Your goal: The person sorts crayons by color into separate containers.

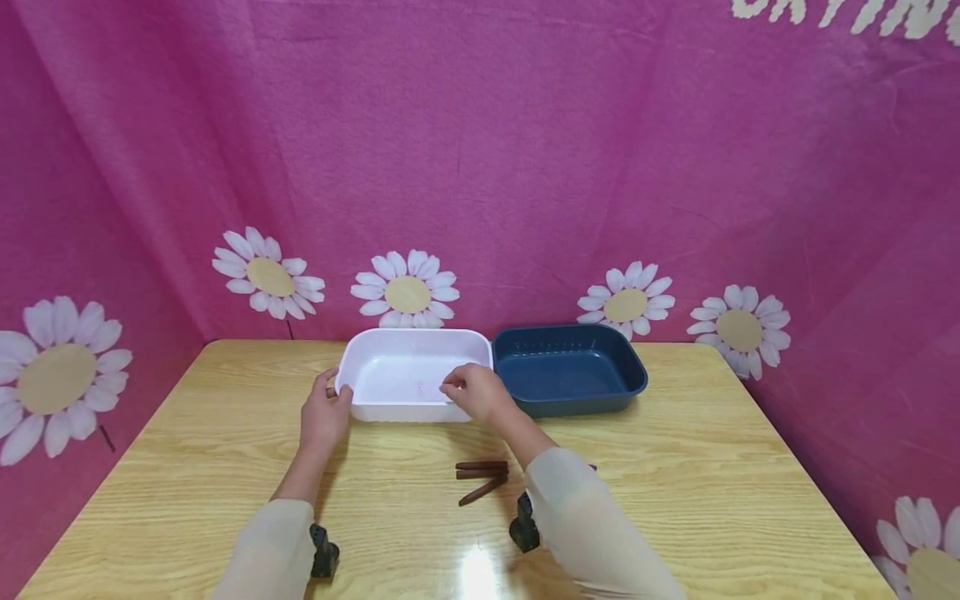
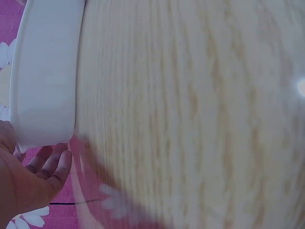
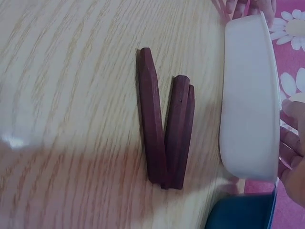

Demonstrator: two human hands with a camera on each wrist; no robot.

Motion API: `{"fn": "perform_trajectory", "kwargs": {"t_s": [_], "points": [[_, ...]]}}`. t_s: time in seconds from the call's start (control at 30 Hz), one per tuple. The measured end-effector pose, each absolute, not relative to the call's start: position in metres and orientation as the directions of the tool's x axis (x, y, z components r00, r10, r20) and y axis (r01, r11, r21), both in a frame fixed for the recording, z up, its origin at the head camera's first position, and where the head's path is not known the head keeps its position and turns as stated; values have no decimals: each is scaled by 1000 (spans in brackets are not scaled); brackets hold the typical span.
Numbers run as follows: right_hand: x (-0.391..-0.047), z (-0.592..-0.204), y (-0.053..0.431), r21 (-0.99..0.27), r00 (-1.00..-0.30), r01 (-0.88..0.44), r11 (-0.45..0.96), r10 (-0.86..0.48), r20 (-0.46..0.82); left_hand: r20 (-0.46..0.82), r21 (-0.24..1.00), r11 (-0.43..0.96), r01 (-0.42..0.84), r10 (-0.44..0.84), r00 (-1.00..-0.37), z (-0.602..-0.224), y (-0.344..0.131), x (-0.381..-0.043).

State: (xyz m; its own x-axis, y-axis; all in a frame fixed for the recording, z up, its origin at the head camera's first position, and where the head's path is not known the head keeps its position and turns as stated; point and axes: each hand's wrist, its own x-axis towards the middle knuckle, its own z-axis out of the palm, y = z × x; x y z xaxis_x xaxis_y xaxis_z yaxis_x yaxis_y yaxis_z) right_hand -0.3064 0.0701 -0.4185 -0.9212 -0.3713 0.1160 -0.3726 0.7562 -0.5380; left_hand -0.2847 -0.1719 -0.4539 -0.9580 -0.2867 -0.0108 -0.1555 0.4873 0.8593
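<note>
A white rectangular tub (image 1: 420, 412) stands on the wooden table, with a small faint pinkish patch on its inner floor. My left hand (image 1: 325, 417) grips its left end, thumb at the rim and fingers around the outside wall. Over the tub's front right rim is my right hand (image 1: 480, 393), its fingers bent loosely. In the right wrist view a gap shows between that thumb and the fingers, and I see nothing held. Three dark brown faceted sticks (image 3: 152, 119) lie close together on the table in front of the tub.
A dark blue tub (image 1: 573, 407) stands against the white tub's right side. A small purple thing (image 1: 593, 467) peeks out beside the right sleeve, mostly hidden. Behind the table (image 1: 712, 500) hangs a pink cloth (image 1: 480, 167) with daisies.
</note>
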Motion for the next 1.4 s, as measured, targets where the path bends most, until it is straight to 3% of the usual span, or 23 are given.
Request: {"fn": "perform_trajectory", "kwargs": {"t_s": [0.3,0.63,1.4], "points": [[-308,-413,78,-538,-919,-379,753,-373,125,33,860,493,-133,-313,-949,-454,-171,-283],[-305,-402,89,-526,-913,-402,749,-367,176,-30,868,469,-166,-285,-958,-451,-172,-284],[-291,-398,135,-492,-909,-414,766,-374,183,-14,861,484,-156,-284,-959,-453,-170,-283]]}}
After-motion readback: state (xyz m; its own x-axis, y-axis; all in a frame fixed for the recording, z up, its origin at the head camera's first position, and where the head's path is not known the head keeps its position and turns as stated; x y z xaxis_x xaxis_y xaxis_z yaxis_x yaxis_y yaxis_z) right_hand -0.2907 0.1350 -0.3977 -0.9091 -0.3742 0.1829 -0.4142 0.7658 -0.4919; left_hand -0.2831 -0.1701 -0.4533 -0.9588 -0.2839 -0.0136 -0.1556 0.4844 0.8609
